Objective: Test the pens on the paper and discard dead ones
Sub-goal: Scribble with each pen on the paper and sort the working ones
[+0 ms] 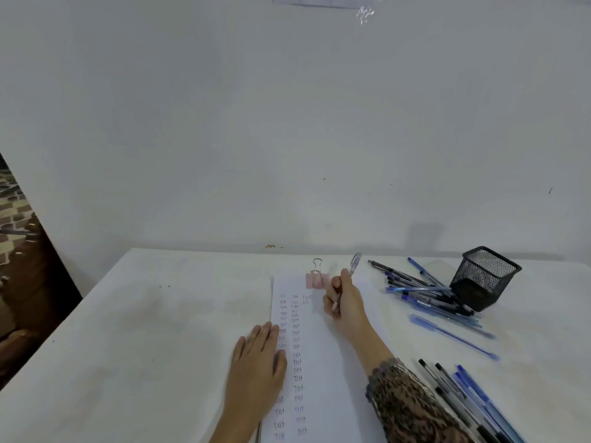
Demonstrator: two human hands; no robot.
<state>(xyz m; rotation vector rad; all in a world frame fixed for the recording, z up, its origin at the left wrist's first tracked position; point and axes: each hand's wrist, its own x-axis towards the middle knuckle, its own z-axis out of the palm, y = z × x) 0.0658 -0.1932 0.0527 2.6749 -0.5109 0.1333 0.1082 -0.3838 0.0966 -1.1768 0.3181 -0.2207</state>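
A white paper (323, 356) lies on the table, covered with columns of the written word "Test" and clamped at its far edge by a pink binder clip (317, 279). My right hand (343, 303) grips a clear pen (354, 263) in a writing hold near the top of the sheet. The pen's upper end points away from me and its tip is hidden by my fingers. My left hand (257, 356) rests flat on the paper's left edge, fingers straight.
A black mesh pen cup (484, 276) lies tipped at the right. A heap of blue and black pens (428, 294) spreads beside it. One blue pen (454, 337) lies alone. Several more pens (470, 398) lie at the near right. The table edge (64, 327) runs along the left.
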